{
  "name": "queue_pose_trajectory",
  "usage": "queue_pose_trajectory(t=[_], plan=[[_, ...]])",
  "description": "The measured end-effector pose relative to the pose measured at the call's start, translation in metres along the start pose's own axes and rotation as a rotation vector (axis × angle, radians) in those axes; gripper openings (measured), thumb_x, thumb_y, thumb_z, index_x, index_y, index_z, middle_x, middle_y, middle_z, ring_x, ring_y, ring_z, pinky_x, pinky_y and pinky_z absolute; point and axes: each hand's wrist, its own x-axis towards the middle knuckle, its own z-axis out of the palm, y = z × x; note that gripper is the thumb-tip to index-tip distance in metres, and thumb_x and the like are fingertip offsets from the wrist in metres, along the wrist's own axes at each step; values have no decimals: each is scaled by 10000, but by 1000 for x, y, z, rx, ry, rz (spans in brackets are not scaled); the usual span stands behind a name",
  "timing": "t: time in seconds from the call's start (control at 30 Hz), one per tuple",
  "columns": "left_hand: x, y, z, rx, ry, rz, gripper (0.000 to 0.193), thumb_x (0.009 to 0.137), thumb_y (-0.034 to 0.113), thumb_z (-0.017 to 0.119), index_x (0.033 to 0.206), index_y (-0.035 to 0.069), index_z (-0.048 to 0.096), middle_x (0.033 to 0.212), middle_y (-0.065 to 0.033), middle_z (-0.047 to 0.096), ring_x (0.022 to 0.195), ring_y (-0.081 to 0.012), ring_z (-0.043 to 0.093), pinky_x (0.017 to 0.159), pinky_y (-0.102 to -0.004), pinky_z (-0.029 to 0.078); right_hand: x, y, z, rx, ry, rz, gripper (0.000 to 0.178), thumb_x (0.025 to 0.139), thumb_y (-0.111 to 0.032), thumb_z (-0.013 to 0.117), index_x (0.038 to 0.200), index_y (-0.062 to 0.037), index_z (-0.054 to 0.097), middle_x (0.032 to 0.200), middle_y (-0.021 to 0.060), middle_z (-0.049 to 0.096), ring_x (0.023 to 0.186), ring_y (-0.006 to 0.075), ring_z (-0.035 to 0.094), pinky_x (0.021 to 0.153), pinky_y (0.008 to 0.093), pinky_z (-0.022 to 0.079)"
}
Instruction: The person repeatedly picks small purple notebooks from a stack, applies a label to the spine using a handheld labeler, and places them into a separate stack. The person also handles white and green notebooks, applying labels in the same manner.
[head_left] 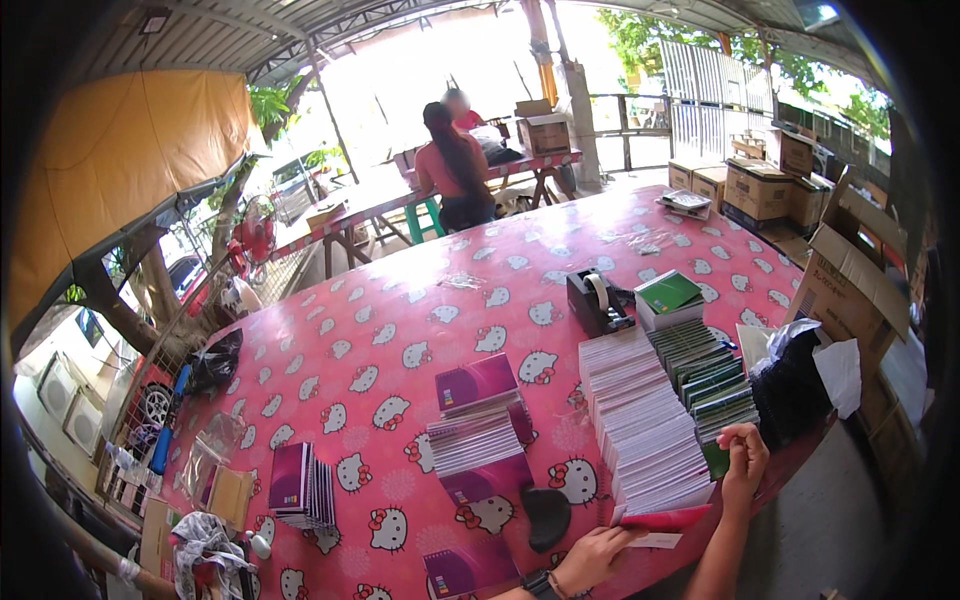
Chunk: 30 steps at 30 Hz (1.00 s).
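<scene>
Here, notebooks (645, 420); open carton (842, 292), contents unclear

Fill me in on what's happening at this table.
A person is handling bound notebooks at a pink patterned table. The left hand is at a red cover at the near end of a long row of white-edged notebooks. The right hand, fingers curled, is over the near end of the green notebooks; whether it holds anything is unclear. Purple notebooks lie in stacks to the left. Two other people are at another table behind.
</scene>
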Motion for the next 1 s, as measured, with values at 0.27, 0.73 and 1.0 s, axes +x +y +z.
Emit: queue_pose_trajectory(t=[0.27, 0.73, 1.0], plan=[[-2, 0, -3, 4, -10, -11, 453, 790, 62, 593, 1236, 105, 523, 979, -92, 609, 883, -267, 601, 817, -349, 472, -1, 27, -8, -37, 164, 74, 161, 918, -65, 453, 930, 6, 598, 798, 40, 580, 718, 93, 516, 648, 239, 423], [0, 1, -5, -13, -1, -9, 442, 782, 58, 603, 1218, 93, 535, 931, -97, 603, 855, -259, 599, 793, -342, 473, -10, 89, -31, -307, 469, 57, 229, 955, -144, 427, 973, 17, 590, 888, 87, 591, 819, 163, 555, 756, 277, 438], [1, 5, -7, -25, 12, 8, 451, 769, 24, 570, 1216, 68, 528, 951, -102, 605, 850, -260, 592, 788, -355, 470, -11, 110, -32, -216, 445, 72, 235, 953, -141, 430, 967, 21, 599, 890, 71, 597, 808, 140, 550, 755, 259, 443]])
